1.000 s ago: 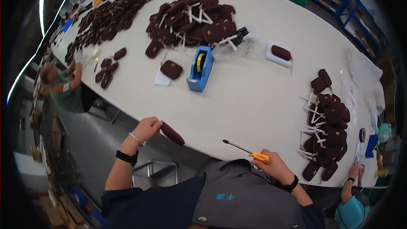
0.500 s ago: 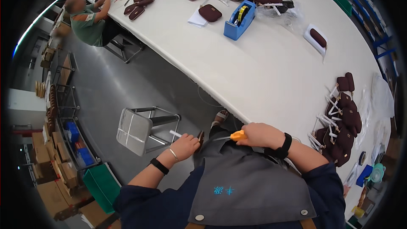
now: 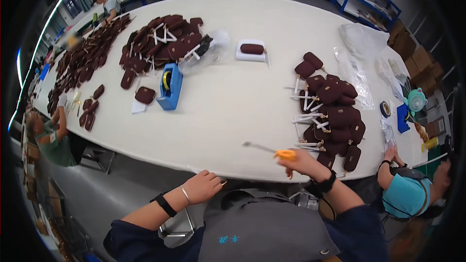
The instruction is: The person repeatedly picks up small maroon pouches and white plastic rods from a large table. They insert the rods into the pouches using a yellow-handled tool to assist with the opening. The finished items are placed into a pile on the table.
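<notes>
My right hand [image 3: 303,164] is closed around the orange handle of a thin metal tool [image 3: 262,147], its flat tip pointing left over the white table. My left hand [image 3: 205,185] is at the table's front edge with fingers curled. It grips a small brown pouch, now almost wholly hidden by the hand; only a light edge shows by the fingertips. To the right of my right hand, brown zip pouches [image 3: 342,116] with white-wrapped straps lie in a pile. A single pouch [image 3: 253,48] rests on a white pad farther back.
A blue tape dispenser [image 3: 170,87] stands left of centre, beside a pouch [image 3: 144,95] on white paper. Behind it rises a large pouch heap [image 3: 165,41]. Clear plastic bags [image 3: 357,75] lie at right. People sit at both sides; a stool [image 3: 179,228] is below the table.
My view has swung right and up over the table. My right hand has brought the orange-handled tool over the tabletop. My left hand has come to the table edge, and the pouch is now mostly hidden.
</notes>
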`<state>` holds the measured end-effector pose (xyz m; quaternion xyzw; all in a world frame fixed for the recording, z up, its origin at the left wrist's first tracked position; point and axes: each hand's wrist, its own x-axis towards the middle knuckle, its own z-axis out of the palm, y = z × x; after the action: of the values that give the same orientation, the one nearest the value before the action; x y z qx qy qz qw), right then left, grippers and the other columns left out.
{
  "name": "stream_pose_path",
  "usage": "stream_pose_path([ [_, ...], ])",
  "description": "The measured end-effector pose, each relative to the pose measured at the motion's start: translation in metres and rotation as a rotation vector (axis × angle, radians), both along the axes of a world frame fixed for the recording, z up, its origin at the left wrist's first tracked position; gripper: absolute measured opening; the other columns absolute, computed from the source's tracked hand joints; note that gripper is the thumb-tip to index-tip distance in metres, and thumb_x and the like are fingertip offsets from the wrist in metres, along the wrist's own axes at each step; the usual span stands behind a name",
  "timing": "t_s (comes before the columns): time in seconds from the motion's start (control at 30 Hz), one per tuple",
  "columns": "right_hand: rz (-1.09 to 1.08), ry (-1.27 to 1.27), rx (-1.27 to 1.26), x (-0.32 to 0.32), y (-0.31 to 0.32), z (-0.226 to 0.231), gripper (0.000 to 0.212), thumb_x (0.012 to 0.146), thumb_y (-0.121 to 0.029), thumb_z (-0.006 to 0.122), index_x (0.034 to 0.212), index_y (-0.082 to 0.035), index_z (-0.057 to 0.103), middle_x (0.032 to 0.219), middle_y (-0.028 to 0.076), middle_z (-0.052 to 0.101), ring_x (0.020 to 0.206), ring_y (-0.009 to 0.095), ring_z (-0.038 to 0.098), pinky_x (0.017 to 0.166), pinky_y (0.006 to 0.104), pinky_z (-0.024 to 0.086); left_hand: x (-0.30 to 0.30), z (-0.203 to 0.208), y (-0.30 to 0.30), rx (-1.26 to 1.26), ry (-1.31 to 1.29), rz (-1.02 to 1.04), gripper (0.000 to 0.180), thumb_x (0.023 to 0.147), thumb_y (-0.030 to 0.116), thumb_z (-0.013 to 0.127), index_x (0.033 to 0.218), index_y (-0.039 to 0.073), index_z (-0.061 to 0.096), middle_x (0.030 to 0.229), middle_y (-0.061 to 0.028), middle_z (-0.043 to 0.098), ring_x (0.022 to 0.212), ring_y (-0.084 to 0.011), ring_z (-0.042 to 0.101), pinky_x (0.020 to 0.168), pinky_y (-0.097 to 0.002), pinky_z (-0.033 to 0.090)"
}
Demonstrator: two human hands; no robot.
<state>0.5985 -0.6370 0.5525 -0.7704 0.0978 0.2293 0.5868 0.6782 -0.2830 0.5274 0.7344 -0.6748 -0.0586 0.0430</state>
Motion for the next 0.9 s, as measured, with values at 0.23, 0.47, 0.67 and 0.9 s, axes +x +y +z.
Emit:
stream_pose_path([
  [0.23, -1.188, -0.356, 0.089, -0.126, -0.064, -0.013, 0.031, 0.095, -0.037, 0.051, 0.09, -0.006, 0.05, 0.067, 0.009, 0.062, 0.06, 0.018, 0.067, 0.035, 0.0175, 0.035, 0.065, 0.032, -0.217, -0.596, 0.39, 0.288, 0.008, 0.086, 0.012, 0.058, 0.084, 0.004, 0.055, 0.086, -0.0095, 0.057, 0.078, -0.0291, 0.056, 0.064, -0.0391, 0.044],
  [0.47, -1.397, -0.387, 0.003, -0.158, -0.031, -0.021, 0.03, 0.096, -0.033, 0.051, 0.095, -0.003, 0.048, 0.064, 0.009, 0.06, 0.055, 0.017, 0.064, 0.034, 0.0187, 0.034, 0.11, 0.051, -0.305, -0.65, 0.397, 0.463, 0.025, 0.085, 0.021, 0.061, 0.106, 0.008, 0.056, 0.108, -0.0095, 0.057, 0.101, -0.0301, 0.055, 0.088, -0.0415, 0.04],
  [0.67, -1.416, -0.296, 0.009, -0.13, 0.008, -0.05, 0.027, 0.096, -0.029, 0.051, 0.099, -0.002, 0.046, 0.066, 0.011, 0.06, 0.056, 0.019, 0.064, 0.032, 0.0205, 0.036, 0.256, 0.003, -0.194, -0.407, 0.345, 0.792, 0.016, 0.082, 0.02, 0.057, 0.091, 0.01, 0.067, 0.105, -0.0115, 0.06, 0.099, -0.031, 0.058, 0.085, -0.0453, 0.045],
  [0.9, -1.222, -0.218, -0.08, -0.062, 0.057, -0.057, 0.027, 0.095, -0.028, 0.052, 0.092, -0.001, 0.048, 0.066, 0.012, 0.062, 0.054, 0.018, 0.064, 0.034, 0.02, 0.036, 0.451, -0.017, -0.009, -0.251, 0.19, 1.366, 0.026, 0.084, 0.021, 0.054, 0.105, 0.011, 0.064, 0.114, -0.0154, 0.058, 0.105, -0.0361, 0.057, 0.089, -0.0456, 0.046],
])
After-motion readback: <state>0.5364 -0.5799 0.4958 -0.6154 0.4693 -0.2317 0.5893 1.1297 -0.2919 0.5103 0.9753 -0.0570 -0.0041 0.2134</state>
